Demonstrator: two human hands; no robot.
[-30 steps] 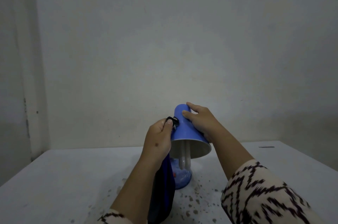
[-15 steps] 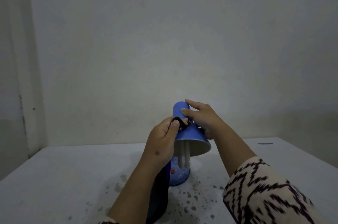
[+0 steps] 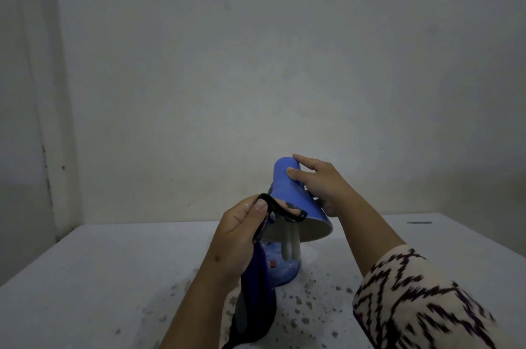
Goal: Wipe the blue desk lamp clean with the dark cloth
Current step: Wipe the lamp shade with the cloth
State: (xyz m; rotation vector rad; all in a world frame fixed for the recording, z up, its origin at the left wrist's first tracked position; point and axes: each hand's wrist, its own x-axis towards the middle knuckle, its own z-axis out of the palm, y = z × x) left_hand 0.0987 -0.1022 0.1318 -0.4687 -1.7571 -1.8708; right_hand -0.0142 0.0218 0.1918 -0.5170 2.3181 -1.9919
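Observation:
The blue desk lamp (image 3: pixel 296 200) stands on the table, its cone shade tilted toward me with the white bulb hanging out of its open mouth. The round blue base (image 3: pixel 284 271) sits below. My right hand (image 3: pixel 318 180) grips the shade's upper right side, thumb on the front. My left hand (image 3: pixel 242 232) pinches the dark cloth (image 3: pixel 256 306) at the shade's lower left rim. Most of the cloth hangs down under my left wrist. The lamp's neck is hidden.
The white table (image 3: pixel 113 277) has dark chipped specks in front of the lamp base. A plain wall stands close behind, with a corner at the left. A small dark mark (image 3: pixel 418 222) lies at the table's far right.
My left hand has slid down with the cloth, from the middle of the shade to its lower left rim. My right hand has shifted up toward the shade's top.

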